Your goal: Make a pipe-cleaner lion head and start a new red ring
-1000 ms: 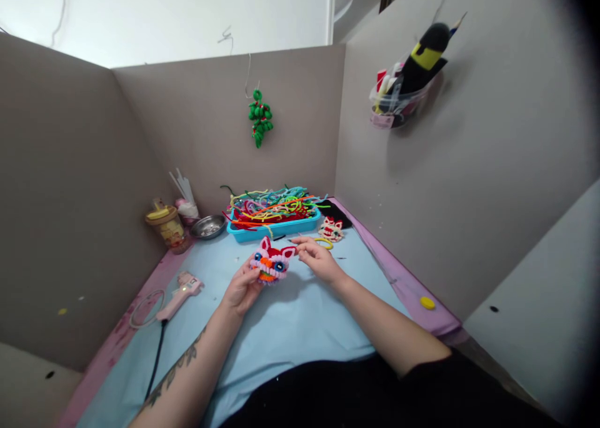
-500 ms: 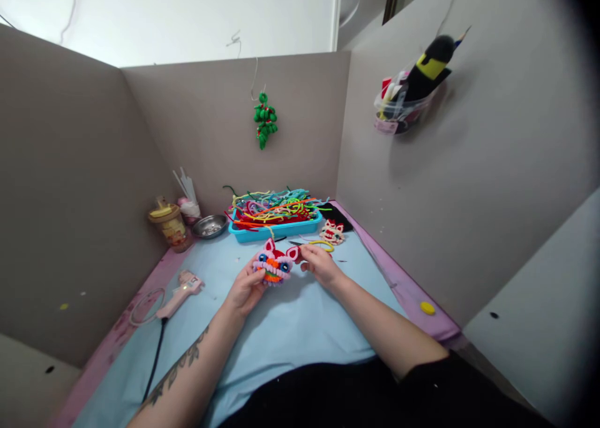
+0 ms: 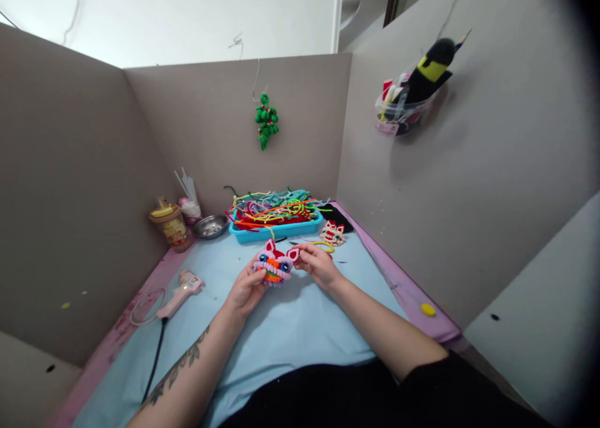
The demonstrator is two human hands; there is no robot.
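- The left hand [image 3: 246, 287] grips a small fuzzy animal head [image 3: 272, 269] by its lower left side, thumb across the front and fingers behind; the head is held up above the blue cloth [image 3: 319, 334], in front of the blue tray [image 3: 281, 233], its face turned toward the wearer;
- the head has pink-edged red ears, blue eyes, an orange nose and pink and lilac trim;
- the right hand [image 3: 317, 265] has its thumb and fingertips drawn together at the ear on the right of the picture; whether they pinch the ear or only touch it, I cannot tell;
- the tray is heaped with many-coloured fuzzy stems [image 3: 272, 207]; just beside its right end lies a cream and red fuzzy piece [image 3: 332, 233], with a yellow loop [image 3: 326, 247] near it, partly behind the right hand;
- to the left, a pink glue gun [image 3: 180, 295] lies on the cloth; beyond it stand a metal bowl [image 3: 210, 227] and a lidded cup [image 3: 169, 229], side by side;
- a green ornament [image 3: 266, 123] hangs on the back panel; a clear basket [image 3: 398, 112] of tools hangs on the right panel; a yellow disc [image 3: 428, 310] lies near the right edge of the table.
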